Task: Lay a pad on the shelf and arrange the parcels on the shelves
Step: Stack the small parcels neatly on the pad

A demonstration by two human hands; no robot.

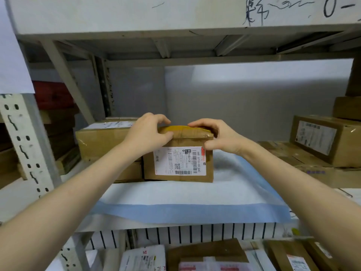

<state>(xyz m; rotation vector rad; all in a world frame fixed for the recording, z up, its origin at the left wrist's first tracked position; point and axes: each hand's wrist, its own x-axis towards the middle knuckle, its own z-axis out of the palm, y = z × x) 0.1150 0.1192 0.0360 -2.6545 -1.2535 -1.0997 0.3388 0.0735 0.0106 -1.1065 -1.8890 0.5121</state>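
The parcel (178, 159) you are handling is a small brown cardboard box standing on the pad (191, 198), toward the pad's back left; its white shipping label (180, 160) faces you, printed sideways with barcodes; yellow-brown tape runs over its top edge; your left hand (145, 133) is curled over the box's top left corner, fingers over the top and thumb pressed on the front face, closed on the box; your right hand (218, 136) grips the top right corner the same way, fingers bent over the top, thumb tucked against the front; both hands hold this one box; its base looks to be resting on the pad

The pad is white and quilted with a blue border along the near edge; it lies across the middle of the shelf (183, 226), its front hem at the shelf's lip; the lip carries black vertical tick marks

Just left of your box, touching or nearly so, a stack of brown boxes (103, 145); upper one carries a white label on top; whether they sit on the pad or off it I cannot tell

Right side of shelf: flattened cardboard (293, 155) with a labelled box (324, 139) on it, another box stacked behind and above

Left: white perforated upright (21, 141); beyond it, dark red and brown items on a neighbouring rack

Below: more parcels (213, 257) on the lower shelf, mixed white bags and brown boxes

Above: upper shelf beam (136, 14) with black handwriting
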